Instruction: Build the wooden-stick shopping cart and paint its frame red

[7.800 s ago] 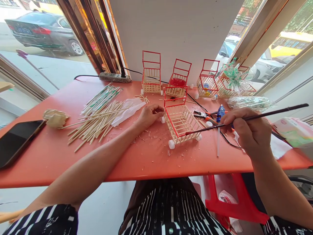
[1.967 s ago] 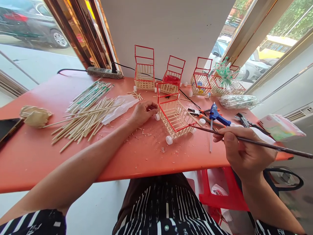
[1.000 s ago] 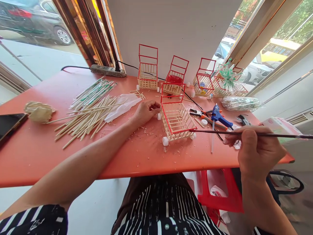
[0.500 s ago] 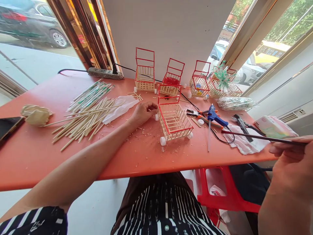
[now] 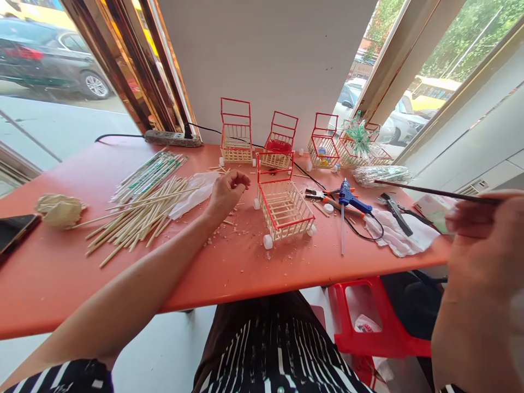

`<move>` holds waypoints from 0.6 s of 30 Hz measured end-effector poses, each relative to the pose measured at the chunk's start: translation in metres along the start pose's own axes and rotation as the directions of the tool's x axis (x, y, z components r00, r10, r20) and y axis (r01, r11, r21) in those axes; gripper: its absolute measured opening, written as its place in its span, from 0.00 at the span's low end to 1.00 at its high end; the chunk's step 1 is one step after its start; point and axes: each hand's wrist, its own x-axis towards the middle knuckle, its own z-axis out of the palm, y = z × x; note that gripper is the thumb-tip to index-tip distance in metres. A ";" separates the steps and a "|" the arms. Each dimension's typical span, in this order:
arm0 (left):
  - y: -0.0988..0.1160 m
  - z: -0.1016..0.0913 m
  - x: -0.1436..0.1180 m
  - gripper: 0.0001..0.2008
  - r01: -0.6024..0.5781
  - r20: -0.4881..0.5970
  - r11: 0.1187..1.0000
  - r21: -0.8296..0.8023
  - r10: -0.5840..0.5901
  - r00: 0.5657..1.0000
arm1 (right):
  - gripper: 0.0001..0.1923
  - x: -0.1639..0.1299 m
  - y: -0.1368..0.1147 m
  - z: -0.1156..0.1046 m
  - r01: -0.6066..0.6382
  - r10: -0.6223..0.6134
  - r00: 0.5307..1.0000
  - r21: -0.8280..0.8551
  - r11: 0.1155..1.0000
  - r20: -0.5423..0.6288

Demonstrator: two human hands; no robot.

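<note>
Right hand (image 5: 483,245) at the right edge pinches a thin brush (image 5: 434,192); left hand (image 5: 225,192), loosely curled and holding nothing, rests mid-frame beside the small cart (image 5: 282,204)

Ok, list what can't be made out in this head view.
- Right hand: blurred and cut by the right edge, so its grip on the thin brush is unclear.
- Phone: cut off by the left edge.
- Contents of the far carts: too small.
- Left hand: curled, palm hidden.

Small cart (image 5: 283,204) mid-table — stick pile (image 5: 139,210) to its left, glue gun (image 5: 347,197) right, four carts (image 5: 282,142) behind
</note>
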 end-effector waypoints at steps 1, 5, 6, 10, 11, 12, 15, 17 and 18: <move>-0.001 0.000 0.000 0.12 0.001 -0.006 1.000 0.009 -0.001 1.000 | 0.11 -0.001 0.001 0.013 -0.017 0.016 0.999 0.017 1.000 0.036; -0.001 0.000 -0.004 0.11 0.016 0.021 0.999 0.047 -0.017 1.000 | 0.05 0.005 0.021 0.062 -0.131 0.122 0.961 0.019 0.991 0.247; 0.001 0.001 -0.005 0.11 0.026 0.028 0.998 0.055 -0.027 0.999 | 0.05 0.008 0.029 0.074 -0.152 0.143 0.941 0.004 0.988 0.307; 0.008 0.001 -0.008 0.10 0.040 0.050 0.996 0.080 -0.044 0.998 | 0.08 0.019 0.061 0.130 -0.134 0.137 0.851 -0.042 0.990 0.507; 0.009 0.001 -0.009 0.11 0.039 0.055 0.996 0.076 -0.043 0.998 | 0.09 0.021 0.069 0.146 -0.134 0.136 0.828 -0.044 0.990 0.544; 0.010 0.001 -0.009 0.11 0.038 0.062 0.997 0.072 -0.043 0.997 | 0.09 0.023 0.076 0.162 -0.135 0.139 0.816 -0.050 0.990 0.561; 0.009 0.001 -0.009 0.12 0.047 0.076 0.996 0.074 -0.053 0.996 | 0.11 0.027 0.100 0.210 -0.141 0.155 0.797 -0.069 0.988 0.584; 0.009 0.001 -0.009 0.12 0.051 0.077 0.996 0.079 -0.058 0.995 | 0.10 0.026 0.114 0.240 -0.168 0.191 0.763 -0.096 0.981 0.617; 0.009 0.001 -0.009 0.12 0.050 0.080 0.996 0.079 -0.057 0.995 | 0.10 0.025 0.120 0.253 -0.194 0.221 0.751 -0.112 0.975 0.622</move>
